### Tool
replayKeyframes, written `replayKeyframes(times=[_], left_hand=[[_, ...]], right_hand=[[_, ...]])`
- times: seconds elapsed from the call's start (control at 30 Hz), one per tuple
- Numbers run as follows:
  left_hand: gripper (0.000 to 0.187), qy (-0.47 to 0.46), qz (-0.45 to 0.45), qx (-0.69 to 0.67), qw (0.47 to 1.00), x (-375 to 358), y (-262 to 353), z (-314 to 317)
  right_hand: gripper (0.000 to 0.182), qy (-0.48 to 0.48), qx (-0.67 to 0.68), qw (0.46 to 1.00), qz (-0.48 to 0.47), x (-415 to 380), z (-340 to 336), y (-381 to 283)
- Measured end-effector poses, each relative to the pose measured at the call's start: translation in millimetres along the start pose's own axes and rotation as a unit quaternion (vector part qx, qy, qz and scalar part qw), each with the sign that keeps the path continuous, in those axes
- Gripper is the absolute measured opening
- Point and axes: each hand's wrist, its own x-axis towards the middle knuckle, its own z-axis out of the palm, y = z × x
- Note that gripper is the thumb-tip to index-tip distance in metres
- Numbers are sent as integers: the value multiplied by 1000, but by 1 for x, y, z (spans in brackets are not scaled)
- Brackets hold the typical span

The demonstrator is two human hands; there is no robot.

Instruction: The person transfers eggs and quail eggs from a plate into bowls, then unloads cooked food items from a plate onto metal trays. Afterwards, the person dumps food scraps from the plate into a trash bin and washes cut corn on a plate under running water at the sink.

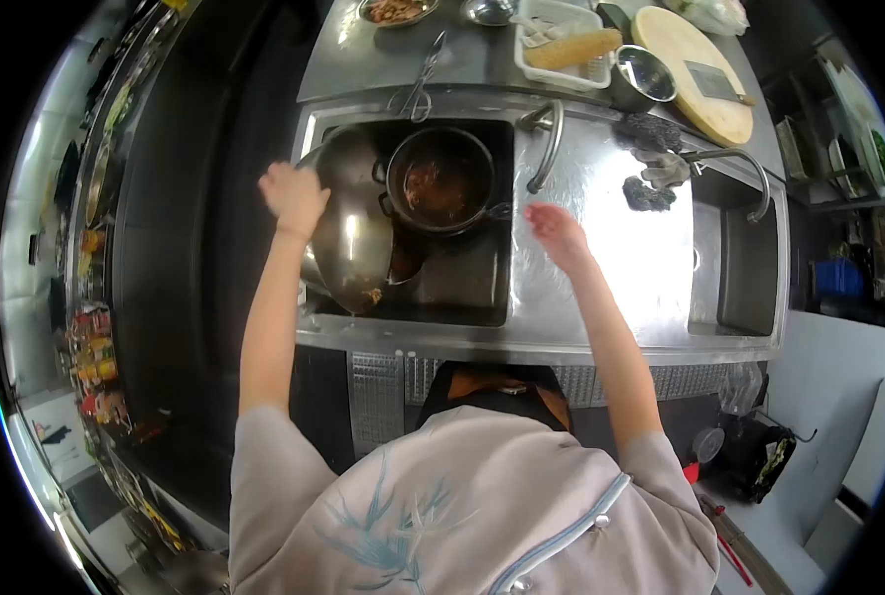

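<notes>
My left hand (296,201) is closed on the left rim of a large metal wok (348,233), which is tilted in the left part of the sink. Bits of food cling near its lower edge. Beside the wok, a dark two-handled pot (441,180) sits in the same basin with brownish liquid and pieces inside. Over the sink's right edge, near the pot's right handle, my right hand (559,238) hovers with fingers loosely bent and apart, holding nothing visible. What lies under the wok is mostly hidden.
A curved faucet (547,149) stands behind my right hand. Dark scrubbers (649,193) and a grey cloth (664,169) lie on the steel drainboard, left of a second basin (745,268). Scissors (421,84), a white basket (564,69) and a round cutting board with a cleaver (712,81) are behind.
</notes>
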Motion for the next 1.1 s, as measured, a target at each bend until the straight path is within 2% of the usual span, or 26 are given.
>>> replayKeyframes(times=[0.1, 0.17, 0.2, 0.23, 0.3, 0.37, 0.4, 0.43, 0.5, 0.53, 0.57, 0.6, 0.63, 0.7, 0.73, 0.77, 0.83, 0.87, 0.9, 0.93, 0.97, 1.0, 1.03, 1.07, 1.1], left_hand=[[53, -68, -92, -56, 992, -15, -5, 2], [55, 149, -102, -32, 983, -33, 5, 20], [55, 190, -94, -81, 974, -41, 22, 9], [54, 231, -84, -129, 961, -48, 48, -5], [48, 217, 38, -356, 908, -58, 104, -8], [45, 213, 83, -504, 833, -60, 170, 15], [44, 91, 22, -611, 786, -64, 199, 28], [43, -30, -37, -699, 714, -59, 227, 43], [38, -142, -133, -841, 505, -52, 275, 62], [30, -208, -185, -901, 333, -54, 288, 58], [19, -172, -203, -913, 310, -51, 304, 65], [17, -140, -191, -896, 376, -45, 315, 73], [18, -105, -177, -875, 439, -40, 322, 74], [25, -87, -232, -850, 464, -28, 332, 62], [30, -70, -253, -824, 502, -26, 335, 55], [45, -43, -250, -807, 533, -22, 342, 60], [59, -106, -237, -814, 520, -21, 339, 65], [77, -122, -226, -777, 575, -20, 342, 66], [77, -116, -234, -775, 575, -22, 344, 64], [73, -63, -220, -767, 599, -25, 345, 61], [68, -8, -203, -757, 621, -27, 345, 57], [68, -2, -211, -756, 620, -28, 344, 56], [60, -6, -211, -715, 666, -31, 342, 56], [53, -10, -210, -672, 710, -33, 340, 56], [53, -6, -223, -670, 708, -34, 339, 54]], right_hand=[[24, 4, 94, 995, 25, 26, 22, 10], [20, 13, 98, 995, 3, 44, 24, 15], [19, 9, 117, 993, -30, 53, 22, 18], [16, 51, 106, 992, -36, 55, 31, 16], [21, 9, 107, 994, -16, 80, 16, 24], [30, 87, 24, 995, -44, 62, 37, 21], [33, 58, 62, 994, -62, 61, 35, 23], [32, 43, 116, 990, -67, 50, 36, 21], [29, 81, 120, 988, -54, 44, 19, 19], [19, 14, 58, 995, -80, 38, 0, 16], [19, 18, 54, 995, -76, 34, -14, 19], [21, 78, -73, 983, -150, 19, -17, 12], [29, 133, -200, 945, -221, 9, -26, 7], [36, 160, -249, 932, -208, -1, -57, -12], [44, 185, -292, 918, -196, 2, -76, -23], [44, 173, -301, 917, -198, 10, -98, -33], [48, 252, -430, 829, -253, 30, -142, -49], [48, 241, -434, 831, -251, 33, -154, -61], [48, 279, -491, 806, -176, 27, -150, -83], [49, 315, -542, 772, -100, 29, -149, -99], [49, 307, -546, 773, -101, 42, -154, -109], [49, 235, -456, 854, -93, 62, -161, -118], [49, 158, -358, 917, -78, 71, -159, -127], [49, 83, -390, 890, -222, 83, -151, -128], [50, 2, -407, 840, -358, 86, -135, -131]])
